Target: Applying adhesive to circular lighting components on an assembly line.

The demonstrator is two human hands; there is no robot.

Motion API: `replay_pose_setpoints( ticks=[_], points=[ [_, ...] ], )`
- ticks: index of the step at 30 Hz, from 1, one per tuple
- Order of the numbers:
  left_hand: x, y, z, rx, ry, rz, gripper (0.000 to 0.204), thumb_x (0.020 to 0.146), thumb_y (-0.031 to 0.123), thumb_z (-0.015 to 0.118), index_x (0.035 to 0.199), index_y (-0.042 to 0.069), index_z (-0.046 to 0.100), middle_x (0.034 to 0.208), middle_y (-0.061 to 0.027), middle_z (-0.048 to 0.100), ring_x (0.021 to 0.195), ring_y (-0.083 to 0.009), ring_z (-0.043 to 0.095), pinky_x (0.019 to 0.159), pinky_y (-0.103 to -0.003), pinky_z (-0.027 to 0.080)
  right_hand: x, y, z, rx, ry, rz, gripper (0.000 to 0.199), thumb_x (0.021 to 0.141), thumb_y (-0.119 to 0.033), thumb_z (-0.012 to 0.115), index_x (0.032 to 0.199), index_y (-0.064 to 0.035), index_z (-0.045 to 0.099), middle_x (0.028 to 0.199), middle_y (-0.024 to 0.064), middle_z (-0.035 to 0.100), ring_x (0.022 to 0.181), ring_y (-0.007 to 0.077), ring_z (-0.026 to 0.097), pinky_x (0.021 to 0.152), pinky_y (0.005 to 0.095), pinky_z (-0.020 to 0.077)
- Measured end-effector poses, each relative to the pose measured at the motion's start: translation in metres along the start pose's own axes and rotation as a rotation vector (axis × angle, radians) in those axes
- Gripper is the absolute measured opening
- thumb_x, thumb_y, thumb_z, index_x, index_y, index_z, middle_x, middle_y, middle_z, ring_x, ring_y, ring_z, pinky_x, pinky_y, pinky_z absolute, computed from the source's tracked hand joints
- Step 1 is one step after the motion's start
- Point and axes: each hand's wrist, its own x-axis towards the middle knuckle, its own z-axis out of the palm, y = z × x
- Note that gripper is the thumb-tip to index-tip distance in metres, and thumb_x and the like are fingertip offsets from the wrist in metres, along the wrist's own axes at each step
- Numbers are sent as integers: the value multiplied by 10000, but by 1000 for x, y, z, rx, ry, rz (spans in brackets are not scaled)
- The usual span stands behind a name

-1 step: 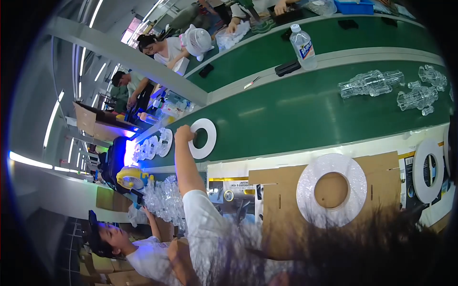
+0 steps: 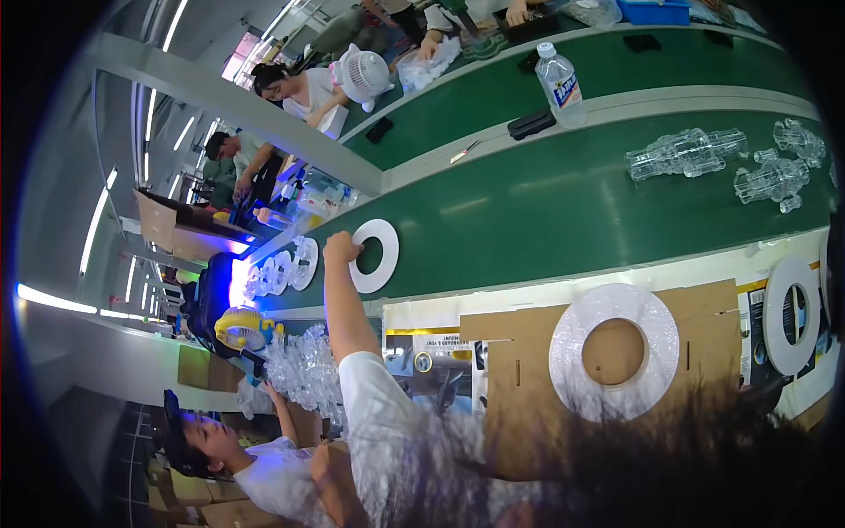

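Observation:
My left arm in a white sleeve reaches out over the green belt (image 2: 493, 202). My left hand (image 2: 340, 249) is closed at the left edge of a flat white ring (image 2: 391, 255), its fingers curled over the rim beside the hole. The fingertips are partly hidden. Just left of that hand stand several clear plastic pieces on white rings (image 2: 305, 264). My right hand is out of view. Nearer me, a stack of glossy white rings (image 2: 569, 352) lies on a brown cardboard sheet (image 2: 515, 330).
Clear plastic parts (image 2: 687, 154) lie on the belt at the right. A water bottle (image 2: 563, 88) and a dark case (image 2: 531, 126) stand on the far ledge. At lower left a co-worker (image 2: 207, 436) sits beside piled clear parts (image 2: 304, 370) and a yellow fan (image 2: 245, 329).

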Motion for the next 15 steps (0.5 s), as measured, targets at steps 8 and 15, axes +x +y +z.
replay_pose_setpoints(
  ticks=[8, 15],
  points=[
    [-23, 63, -29, -199, -309, 106, 841, 732, 737, 577, 1174, 30, 683, 1316, -218, 586, 1218, -420, 547, 1061, -430, 410, 12, 21, 29, 58, 155, -54, 456, 1012, -375, 457, 1204, 39, 456, 1020, 171, 610, 774, 234, 660, 584, 302, 574],
    [-52, 93, -22, -103, -160, 16, 788, 715, 637, 625, 1244, 54, 651, 1384, -243, 514, 1279, -434, 477, 1059, -493, 388, 44, 39, 23, 169, 11, 41, 455, 1008, -400, 462, 1181, 18, 509, 932, 155, 642, 718, 230, 636, 555, 321, 542]
  ],
)
